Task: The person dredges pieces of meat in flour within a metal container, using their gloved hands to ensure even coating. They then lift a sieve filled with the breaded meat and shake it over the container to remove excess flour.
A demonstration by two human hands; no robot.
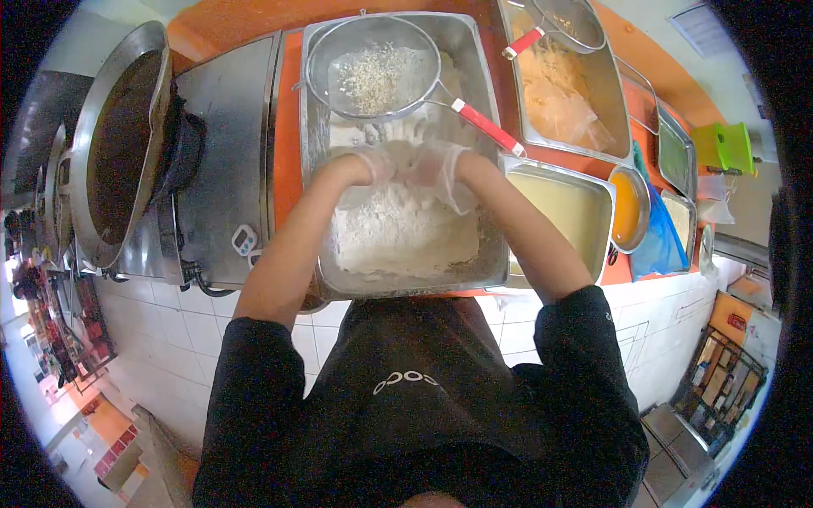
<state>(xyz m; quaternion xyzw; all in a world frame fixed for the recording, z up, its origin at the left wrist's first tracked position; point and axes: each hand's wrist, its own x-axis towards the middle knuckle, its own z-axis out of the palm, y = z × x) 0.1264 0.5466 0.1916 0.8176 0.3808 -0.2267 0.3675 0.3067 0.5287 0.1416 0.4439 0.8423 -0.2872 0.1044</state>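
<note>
Both of my hands wear loose clear plastic gloves and are close together over the middle of a deep metal pan (498, 254) of white flour (406, 235). My left hand (376, 166) and my right hand (437, 166) are blurred and dusted with flour, so their fingers and anything between them cannot be made out. Just beyond them, a round wire-mesh sieve (336, 95) rests across the pan's far end. Pale crumbs (381, 76) lie in its mesh, and its red handle (486, 127) points to the right, near my right wrist.
On the left stand a large wok (159, 70) of dark liquid and a white timer (244, 240). To the right are a pan of pale yellow liquid (559, 216), an orange-filled bowl (625, 206) and a blue plastic bag (660, 244). Another sieve (575, 25) sits over the breading pan (610, 120).
</note>
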